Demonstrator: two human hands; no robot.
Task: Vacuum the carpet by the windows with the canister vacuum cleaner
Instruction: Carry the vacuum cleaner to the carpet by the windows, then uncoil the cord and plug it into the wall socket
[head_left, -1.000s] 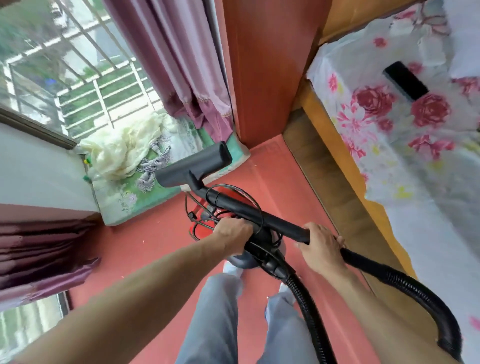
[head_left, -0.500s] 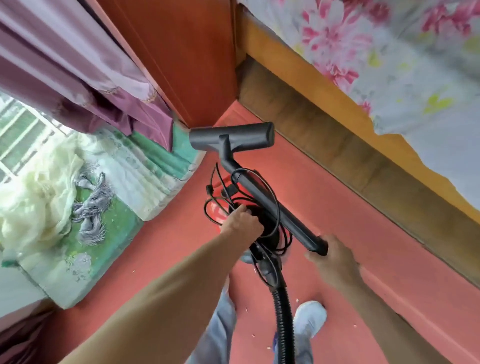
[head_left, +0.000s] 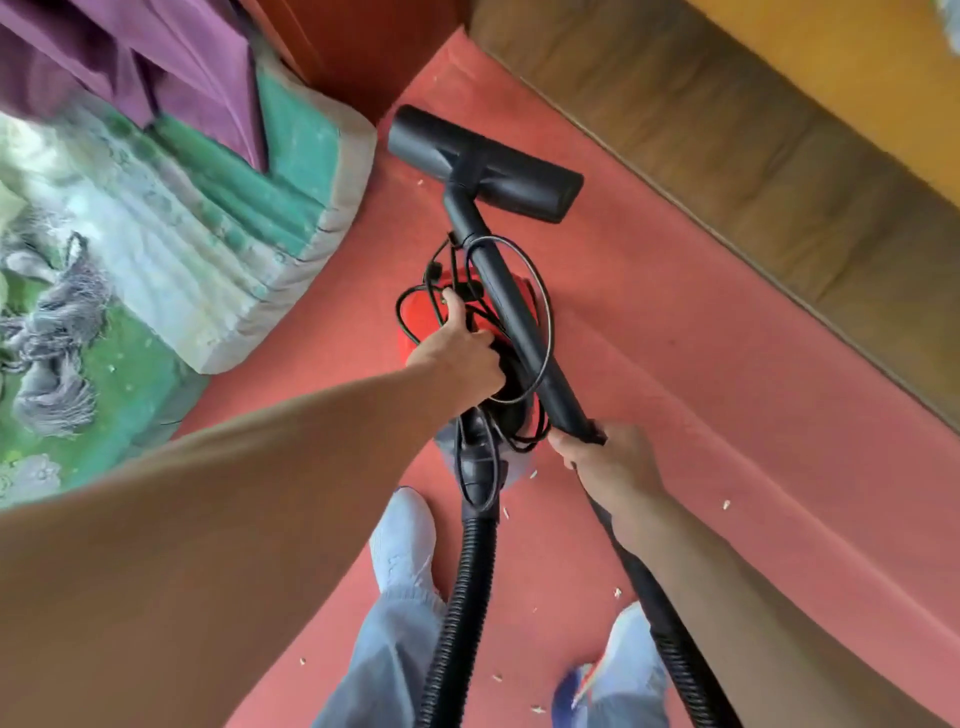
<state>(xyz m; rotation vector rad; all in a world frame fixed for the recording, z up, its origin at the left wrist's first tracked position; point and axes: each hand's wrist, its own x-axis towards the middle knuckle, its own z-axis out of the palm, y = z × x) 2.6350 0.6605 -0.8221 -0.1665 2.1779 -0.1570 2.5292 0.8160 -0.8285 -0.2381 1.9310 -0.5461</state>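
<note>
A red canister vacuum (head_left: 415, 322) with black cord looped over it hangs just above the red carpet (head_left: 675, 364). My left hand (head_left: 457, 348) grips the canister's top, among the cord loops. My right hand (head_left: 608, 457) grips the lower end of the black wand (head_left: 514, 312). The wand's black floor nozzle (head_left: 483, 163) is at the far end, near the carpet by the wooden corner. A ribbed black hose (head_left: 462, 597) runs from the canister down between my feet. Small white scraps lie scattered on the carpet.
A folded green and white mattress (head_left: 223, 218) with grey tassels lies at left under purple curtains (head_left: 156, 57). A brown wooden bed frame (head_left: 727, 140) borders the carpet on the right. A red-brown wooden post (head_left: 358, 47) stands in the far corner.
My view has tilted further down, away from the window and bed. The nozzle has swung round and come down toward the carpet, and the canister has dropped lower. Both hands keep their grips.
</note>
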